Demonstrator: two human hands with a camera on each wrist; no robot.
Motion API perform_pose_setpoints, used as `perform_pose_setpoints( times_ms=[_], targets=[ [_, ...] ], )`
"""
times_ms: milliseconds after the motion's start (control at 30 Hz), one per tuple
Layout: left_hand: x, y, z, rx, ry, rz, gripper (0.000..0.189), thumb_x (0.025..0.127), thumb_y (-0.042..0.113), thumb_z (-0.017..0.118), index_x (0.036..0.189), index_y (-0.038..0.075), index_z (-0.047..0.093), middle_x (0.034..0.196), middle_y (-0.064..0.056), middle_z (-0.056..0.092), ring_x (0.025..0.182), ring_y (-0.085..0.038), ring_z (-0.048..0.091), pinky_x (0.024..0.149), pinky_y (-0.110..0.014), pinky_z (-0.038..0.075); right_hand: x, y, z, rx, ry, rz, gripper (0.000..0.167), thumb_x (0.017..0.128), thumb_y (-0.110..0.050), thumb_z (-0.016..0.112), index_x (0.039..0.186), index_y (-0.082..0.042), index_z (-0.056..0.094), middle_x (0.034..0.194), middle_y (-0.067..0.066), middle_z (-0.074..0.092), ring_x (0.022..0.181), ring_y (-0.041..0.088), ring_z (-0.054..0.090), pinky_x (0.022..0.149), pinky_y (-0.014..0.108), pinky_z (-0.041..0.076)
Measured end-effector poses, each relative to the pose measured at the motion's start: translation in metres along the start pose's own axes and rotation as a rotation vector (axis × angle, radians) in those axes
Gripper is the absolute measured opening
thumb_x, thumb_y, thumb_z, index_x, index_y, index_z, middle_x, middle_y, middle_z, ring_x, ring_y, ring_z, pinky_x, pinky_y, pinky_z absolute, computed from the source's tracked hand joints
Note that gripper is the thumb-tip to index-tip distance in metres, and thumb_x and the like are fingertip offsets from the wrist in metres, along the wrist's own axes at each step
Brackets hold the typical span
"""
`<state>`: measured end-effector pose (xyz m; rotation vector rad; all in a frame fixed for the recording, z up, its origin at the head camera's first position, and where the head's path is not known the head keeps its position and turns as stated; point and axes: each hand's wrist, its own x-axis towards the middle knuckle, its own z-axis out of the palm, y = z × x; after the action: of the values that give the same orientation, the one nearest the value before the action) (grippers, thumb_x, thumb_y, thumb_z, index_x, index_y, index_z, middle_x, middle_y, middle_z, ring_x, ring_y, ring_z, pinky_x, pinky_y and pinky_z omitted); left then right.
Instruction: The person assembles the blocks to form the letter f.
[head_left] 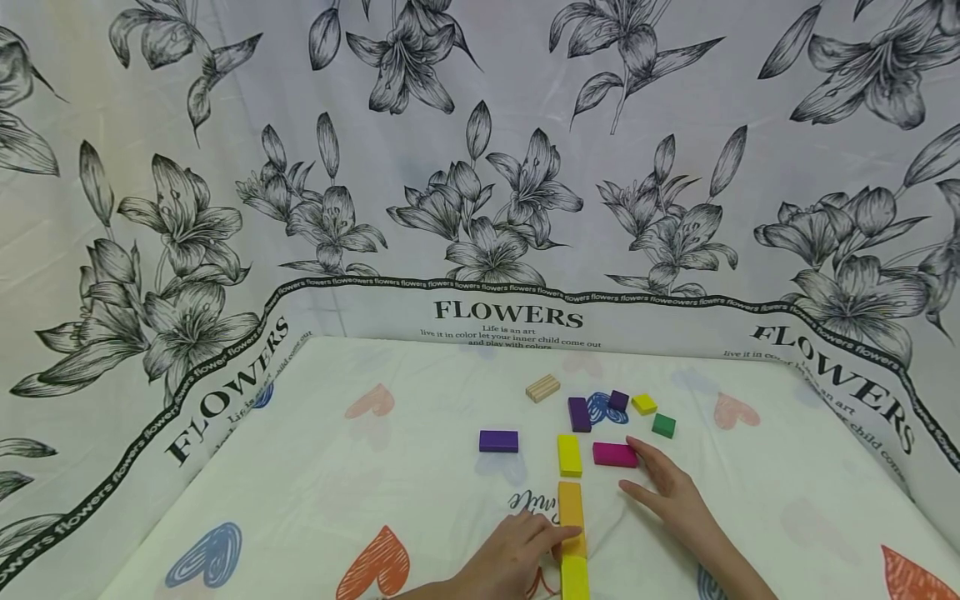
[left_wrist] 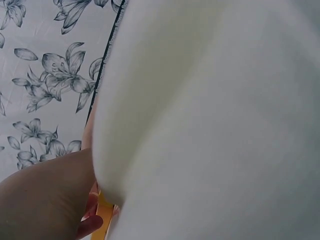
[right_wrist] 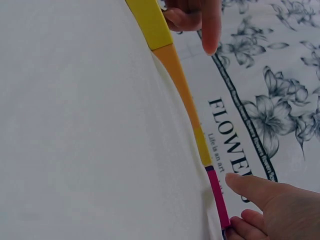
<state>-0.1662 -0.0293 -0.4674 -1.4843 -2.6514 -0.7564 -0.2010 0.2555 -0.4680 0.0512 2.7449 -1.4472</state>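
Observation:
In the head view, my left hand (head_left: 517,546) lies at the orange block (head_left: 570,502) in the near row, its index finger stretched across the top. Other left fingers are bent beside the block, partly hidden. A yellow block (head_left: 575,577) adjoins it at the near end; another yellow block (head_left: 569,455) lies beyond it. My right hand (head_left: 671,487) has its index fingertip at the right end of a magenta block (head_left: 611,454), while the thumb stands apart. In the right wrist view, the fingers (right_wrist: 245,228) are by the magenta block's (right_wrist: 218,197) end.
One purple block (head_left: 498,442) lies to the left, another purple block (head_left: 579,414) behind the row. Further back are a plain wooden block (head_left: 543,388), a small purple cube (head_left: 618,401), a small yellow block (head_left: 644,404) and a green block (head_left: 663,425). A flower-printed curtain (head_left: 495,308) borders the cloth.

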Motion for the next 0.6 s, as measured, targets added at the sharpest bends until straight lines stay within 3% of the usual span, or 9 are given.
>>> perform_pose_setpoints(
  times_ms=[433,600],
  targets=[
    [0.0012,0.0018,-0.0002,-0.008,-0.02,-0.01,0.072,0.086,0.061,0.061,0.145,0.024,0.042,0.101,0.017,0.057,0.09,0.006,0.044,0.081,-0.004,0.037,-0.0019,-0.0034,-0.0016,0.001,-0.02,0.027,0.077,0.089,-0.037,0.07,0.153,-0.017,0.031,0.159,0.014,0.032,0.149,0.034,0.026,0.113,0.043,0.031],
    [0.0014,0.0018,-0.0011,0.008,0.008,0.01,0.076,0.083,0.059,0.067,0.145,0.023,0.042,0.105,0.015,0.057,0.093,0.004,0.045,0.086,-0.006,0.039,-0.0004,-0.0018,-0.0004,0.015,-0.015,0.022,0.077,0.089,-0.037,0.07,0.152,-0.019,0.031,0.159,0.012,0.033,0.149,0.033,0.025,0.113,0.042,0.03]
  ],
)
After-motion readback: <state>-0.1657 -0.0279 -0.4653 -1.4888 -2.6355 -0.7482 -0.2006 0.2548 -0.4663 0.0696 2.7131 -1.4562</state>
